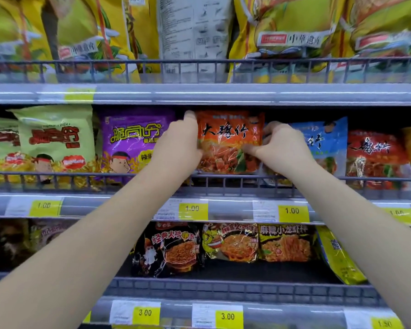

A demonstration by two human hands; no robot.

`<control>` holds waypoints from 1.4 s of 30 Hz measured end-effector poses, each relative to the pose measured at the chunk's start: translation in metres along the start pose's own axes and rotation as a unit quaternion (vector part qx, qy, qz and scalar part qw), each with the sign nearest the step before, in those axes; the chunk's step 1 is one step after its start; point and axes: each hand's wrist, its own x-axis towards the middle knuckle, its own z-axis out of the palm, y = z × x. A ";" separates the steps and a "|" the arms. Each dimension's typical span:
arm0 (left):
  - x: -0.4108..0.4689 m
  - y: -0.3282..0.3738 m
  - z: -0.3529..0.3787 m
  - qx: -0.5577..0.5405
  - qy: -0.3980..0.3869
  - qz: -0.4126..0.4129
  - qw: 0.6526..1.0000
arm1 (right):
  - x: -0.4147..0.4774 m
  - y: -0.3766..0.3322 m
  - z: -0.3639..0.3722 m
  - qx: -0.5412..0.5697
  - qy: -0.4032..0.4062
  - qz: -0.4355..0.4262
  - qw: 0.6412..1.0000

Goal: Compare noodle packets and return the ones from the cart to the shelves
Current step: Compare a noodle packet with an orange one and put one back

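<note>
An orange noodle packet [228, 141] with black characters stands upright on the middle shelf [223, 186], behind its low wire rail. My left hand [178, 143] grips the packet's left edge, thumb up at its top corner. My right hand [280, 146] pinches its right edge. Both arms reach forward from the bottom of the view. The cart is out of view.
A purple packet [133, 143] and green packets [55, 134] stand to the left, a blue packet [323, 141] and a red packet [375, 157] to the right. Big yellow bags [294, 32] fill the shelf above. Black and yellow packets [230, 243] sit below, with yellow price tags [292, 211] on the shelf edges.
</note>
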 end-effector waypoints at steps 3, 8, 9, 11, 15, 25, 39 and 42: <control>-0.001 0.004 0.003 0.043 -0.017 -0.014 0.999 | 0.002 0.002 0.004 -0.027 0.001 -0.026 0.999; 0.000 0.001 0.015 0.013 -0.036 -0.030 0.999 | 0.004 0.005 0.012 -0.057 -0.012 -0.058 0.997; 0.001 0.000 0.017 -0.006 -0.038 -0.034 0.999 | 0.004 0.005 0.014 -0.060 -0.015 -0.058 0.996; 0.002 -0.001 0.018 -0.043 -0.044 -0.038 0.997 | 0.004 0.005 0.015 -0.071 -0.013 -0.056 0.996; -0.001 -0.005 0.016 -0.082 -0.071 -0.048 0.993 | 0.000 0.003 0.014 -0.111 -0.002 -0.057 0.992; -0.007 -0.006 0.016 -0.124 -0.113 -0.047 0.985 | -0.012 -0.005 0.003 -0.100 -0.049 -0.045 0.993; -0.026 0.009 -0.006 -0.029 -0.132 -0.026 0.991 | -0.025 -0.004 0.001 -0.116 -0.064 -0.067 0.989; -0.032 0.012 -0.010 -0.011 -0.132 -0.019 0.991 | -0.029 -0.006 0.000 -0.136 -0.046 -0.078 0.987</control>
